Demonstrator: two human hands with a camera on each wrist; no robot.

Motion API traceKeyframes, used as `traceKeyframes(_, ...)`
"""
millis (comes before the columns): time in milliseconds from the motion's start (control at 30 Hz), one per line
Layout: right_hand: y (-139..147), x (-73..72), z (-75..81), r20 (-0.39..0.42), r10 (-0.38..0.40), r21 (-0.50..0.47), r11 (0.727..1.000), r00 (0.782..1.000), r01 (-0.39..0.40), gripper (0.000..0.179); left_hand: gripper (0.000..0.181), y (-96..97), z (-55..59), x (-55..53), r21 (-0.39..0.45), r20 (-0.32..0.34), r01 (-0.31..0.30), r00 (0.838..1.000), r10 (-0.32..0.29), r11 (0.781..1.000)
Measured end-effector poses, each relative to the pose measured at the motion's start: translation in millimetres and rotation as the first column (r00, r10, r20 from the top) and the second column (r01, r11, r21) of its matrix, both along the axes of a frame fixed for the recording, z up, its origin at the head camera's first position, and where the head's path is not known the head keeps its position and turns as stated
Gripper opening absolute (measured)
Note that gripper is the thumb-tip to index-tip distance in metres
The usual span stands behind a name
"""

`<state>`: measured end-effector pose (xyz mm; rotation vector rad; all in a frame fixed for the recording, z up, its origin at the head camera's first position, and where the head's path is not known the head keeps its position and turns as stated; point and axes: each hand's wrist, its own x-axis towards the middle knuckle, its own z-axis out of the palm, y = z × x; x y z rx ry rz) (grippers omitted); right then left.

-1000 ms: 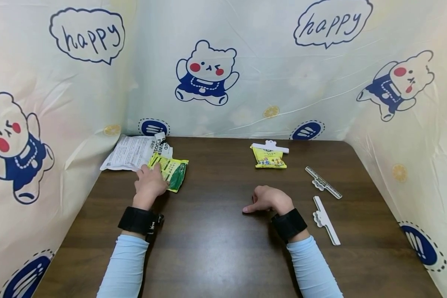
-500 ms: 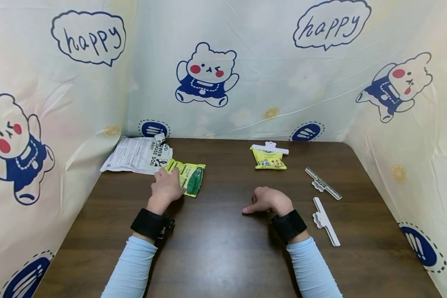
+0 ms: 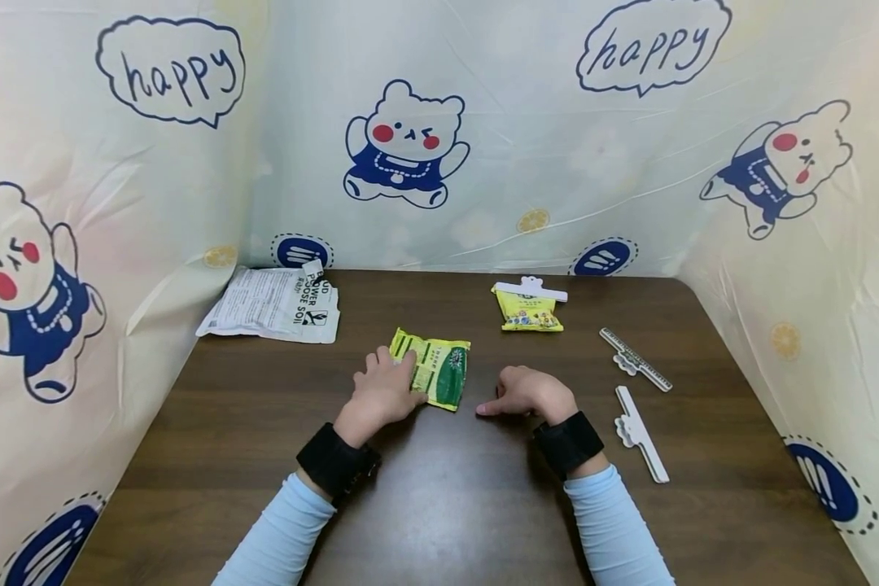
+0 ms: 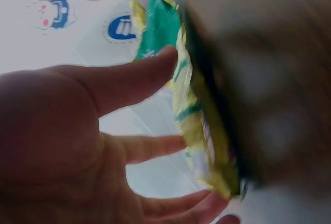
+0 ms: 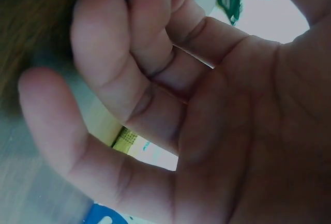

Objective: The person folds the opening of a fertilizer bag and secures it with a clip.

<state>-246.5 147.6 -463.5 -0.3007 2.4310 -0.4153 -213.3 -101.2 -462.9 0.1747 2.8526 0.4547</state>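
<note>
In the head view my left hand [image 3: 384, 389] lies over the left end of a yellow and green snack packet [image 3: 447, 374] near the middle of the brown table. Its thumb and fairly straight fingers touch the packet, as the left wrist view shows: the thumb [image 4: 129, 79] reaches the green and yellow part, other fingertips the packet's lower edge. My right hand [image 3: 531, 392] rests on the table just right of the packet, fingers [image 5: 101, 38] loosely curled with nothing in them. Two white sealing clips, one with ruler marks [image 3: 637, 360] and one plain [image 3: 642, 435], lie right of it.
A white printed bag [image 3: 264, 305] lies at the table's back left. Toward the back right is a small yellow packet [image 3: 529, 313] with a white clip [image 3: 531, 288] across its top. Patterned curtains [image 3: 410, 236] enclose the back and sides.
My left hand has slid the yellow and green packet rightward and a little nearer, away from the white bag it overlapped. The right hand stays in place.
</note>
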Motion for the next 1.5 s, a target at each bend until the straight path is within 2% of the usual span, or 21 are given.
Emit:
traceKeyframes(133,0,-1.3,0.3,-0.020,0.021,-0.020,1.000,1.000,-0.022,0.041,0.070,-4.3,5.8,-0.2,0.033,0.028,0.001,1.000,-0.002,0.999)
traceKeyframes(300,-4,-3.9,2.2,-0.173,0.057,-0.155,0.984,0.983,-0.084,0.022,0.065,-20.0,8.1,-9.1,0.072,0.047,-0.029,0.999,0.025,0.997)
traceKeyframes(400,-8,-4.7,3.9,-0.243,0.061,-0.218,0.969,0.968,-0.116,0.016,0.056,-26.5,8.4,-12.9,0.070,0.072,-0.009,0.997,0.004,0.998)
traceKeyframes(500,-10,-4.5,5.6,-0.281,0.049,-0.226,0.967,0.958,-0.116,0.015,0.046,-27.7,8.1,-14.8,0.061,0.077,0.024,0.997,-0.029,0.998)
traceKeyframes(633,-10,-4.0,6.6,-0.303,0.018,-0.208,0.975,0.953,-0.085,0.017,0.041,-23.2,6.5,-14.4,0.050,0.065,0.047,0.997,-0.050,0.998)
traceKeyframes(767,-7,-4.4,6.2,-0.306,0.010,-0.185,0.980,0.952,-0.069,0.020,0.043,-16.3,4.7,-11.1,0.028,0.065,0.066,0.996,-0.068,0.997)
traceKeyframes(967,-4,-7.1,3.2,-0.309,0.025,-0.165,0.983,0.951,-0.080,0.020,0.048,-4.3,2.8,-3.4,0.013,0.072,0.154,0.985,-0.155,0.988)
traceKeyframes(1167,-1,-8.1,4.1,-0.321,0.017,-0.156,0.985,0.947,-0.071,0.025,0.047,4.0,8.4,4.5,0.012,0.084,0.207,0.975,-0.207,0.978)
traceKeyframes(1367,-1,-8.2,3.9,-0.368,0.024,-0.174,0.980,0.930,-0.094,0.015,0.046,3.9,13.5,6.5,-0.005,0.101,0.209,0.973,-0.208,0.978)
traceKeyframes(1500,-1,-8.2,2.7,-0.402,0.033,-0.191,0.974,0.915,-0.119,0.015,0.048,0.5,15.5,5.3,-0.005,0.065,0.184,0.981,-0.183,0.983)
